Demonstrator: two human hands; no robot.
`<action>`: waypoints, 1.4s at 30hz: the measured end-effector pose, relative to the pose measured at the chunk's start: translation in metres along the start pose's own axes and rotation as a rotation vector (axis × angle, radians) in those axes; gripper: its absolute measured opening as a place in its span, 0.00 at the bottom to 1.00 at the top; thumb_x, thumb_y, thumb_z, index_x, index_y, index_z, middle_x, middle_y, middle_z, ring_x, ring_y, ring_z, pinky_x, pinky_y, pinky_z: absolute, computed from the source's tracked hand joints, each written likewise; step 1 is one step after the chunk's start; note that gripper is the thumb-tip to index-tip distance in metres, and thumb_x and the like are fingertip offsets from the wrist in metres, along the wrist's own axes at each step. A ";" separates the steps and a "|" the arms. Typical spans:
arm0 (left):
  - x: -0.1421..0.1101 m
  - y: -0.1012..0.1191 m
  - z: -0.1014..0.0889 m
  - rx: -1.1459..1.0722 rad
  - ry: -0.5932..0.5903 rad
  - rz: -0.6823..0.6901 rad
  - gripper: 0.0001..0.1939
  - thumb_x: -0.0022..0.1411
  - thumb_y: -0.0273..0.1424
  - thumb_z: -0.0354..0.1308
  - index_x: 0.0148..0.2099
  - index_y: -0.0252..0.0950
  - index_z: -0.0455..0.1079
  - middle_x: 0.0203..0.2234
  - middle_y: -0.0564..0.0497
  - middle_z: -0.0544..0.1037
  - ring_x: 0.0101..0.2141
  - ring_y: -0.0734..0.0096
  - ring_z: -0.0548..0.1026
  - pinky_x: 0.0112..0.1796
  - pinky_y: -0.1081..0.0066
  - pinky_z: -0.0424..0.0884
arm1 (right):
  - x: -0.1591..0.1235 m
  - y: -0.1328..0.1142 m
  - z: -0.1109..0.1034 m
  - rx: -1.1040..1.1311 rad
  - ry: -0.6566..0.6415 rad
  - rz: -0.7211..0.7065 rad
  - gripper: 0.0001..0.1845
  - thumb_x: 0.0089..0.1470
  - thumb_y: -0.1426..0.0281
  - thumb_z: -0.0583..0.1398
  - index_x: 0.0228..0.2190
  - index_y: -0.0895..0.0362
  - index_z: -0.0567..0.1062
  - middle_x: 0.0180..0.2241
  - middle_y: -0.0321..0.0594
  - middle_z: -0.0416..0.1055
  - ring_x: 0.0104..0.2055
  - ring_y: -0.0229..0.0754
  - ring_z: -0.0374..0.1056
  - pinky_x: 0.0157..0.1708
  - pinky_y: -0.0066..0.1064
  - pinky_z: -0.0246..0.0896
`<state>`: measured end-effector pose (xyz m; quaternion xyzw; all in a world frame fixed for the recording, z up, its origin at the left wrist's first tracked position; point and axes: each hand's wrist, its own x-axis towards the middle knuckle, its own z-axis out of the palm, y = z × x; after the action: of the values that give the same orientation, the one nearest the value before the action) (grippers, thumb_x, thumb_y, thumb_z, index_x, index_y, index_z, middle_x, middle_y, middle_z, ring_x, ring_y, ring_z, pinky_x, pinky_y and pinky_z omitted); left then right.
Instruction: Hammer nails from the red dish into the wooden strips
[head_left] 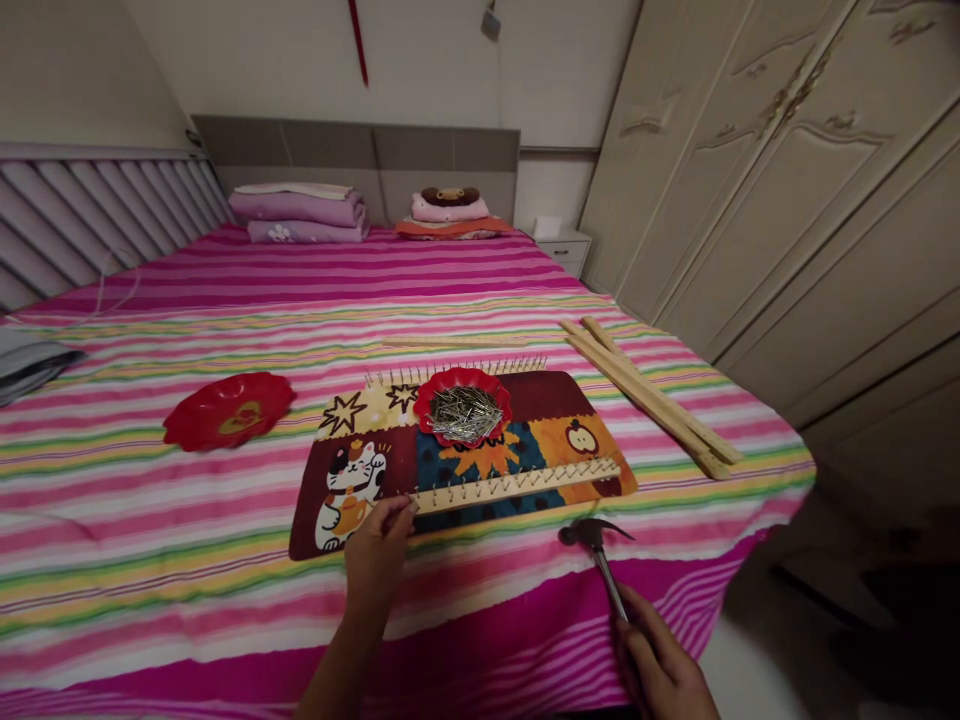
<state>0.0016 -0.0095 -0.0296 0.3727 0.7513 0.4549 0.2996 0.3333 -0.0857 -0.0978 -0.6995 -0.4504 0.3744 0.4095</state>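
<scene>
My left hand [381, 535] is closed, with its thumb and fingertips pinched together at the left part of a narrow wooden strip [517, 487]. What sits between those fingertips is too small to make out. Several nails stand along the strip, some leaning. My right hand [660, 655] grips a claw hammer [591, 533] by its handle, its head resting over the bed's striped cover just in front of the strip. Beneath the strip lies a patterned mat [307, 515] with a cat picture. A red scalloped bowl [422, 405] full of loose nails [465, 412] stands on it.
Another nail-studded strip [386, 379] lies behind the bowl. A second red dish [225, 410] is on the left. Several wooden slats [645, 395] lie at the right, near the bed's edge. A thin wooden strip [454, 342] lies farther back. Folded bedding [304, 212] is by the headboard.
</scene>
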 end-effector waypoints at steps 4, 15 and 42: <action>-0.002 0.000 0.001 -0.006 0.008 -0.005 0.16 0.46 0.44 0.57 0.34 0.40 0.72 0.23 0.54 0.78 0.26 0.67 0.75 0.30 0.69 0.70 | -0.004 -0.001 -0.001 0.067 -0.071 0.068 0.30 0.46 0.55 0.60 0.49 0.56 0.72 0.41 0.42 0.77 0.41 0.44 0.73 0.33 0.24 0.69; -0.004 0.000 0.003 0.204 0.065 0.279 0.10 0.51 0.39 0.53 0.31 0.39 0.71 0.30 0.50 0.77 0.33 0.67 0.74 0.36 0.69 0.68 | -0.032 -0.072 0.010 0.024 -0.231 -0.166 0.24 0.51 0.56 0.58 0.48 0.52 0.73 0.32 0.37 0.79 0.38 0.42 0.74 0.36 0.22 0.67; -0.003 -0.019 0.011 0.261 0.108 0.488 0.07 0.55 0.33 0.50 0.30 0.39 0.68 0.27 0.51 0.73 0.31 0.69 0.72 0.33 0.71 0.67 | -0.018 -0.167 0.089 -0.341 -0.577 -0.800 0.27 0.57 0.75 0.49 0.58 0.54 0.57 0.43 0.47 0.75 0.44 0.47 0.72 0.44 0.39 0.70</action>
<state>0.0069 -0.0129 -0.0511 0.5532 0.7065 0.4319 0.0903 0.1943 -0.0382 0.0228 -0.3979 -0.8316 0.2874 0.2598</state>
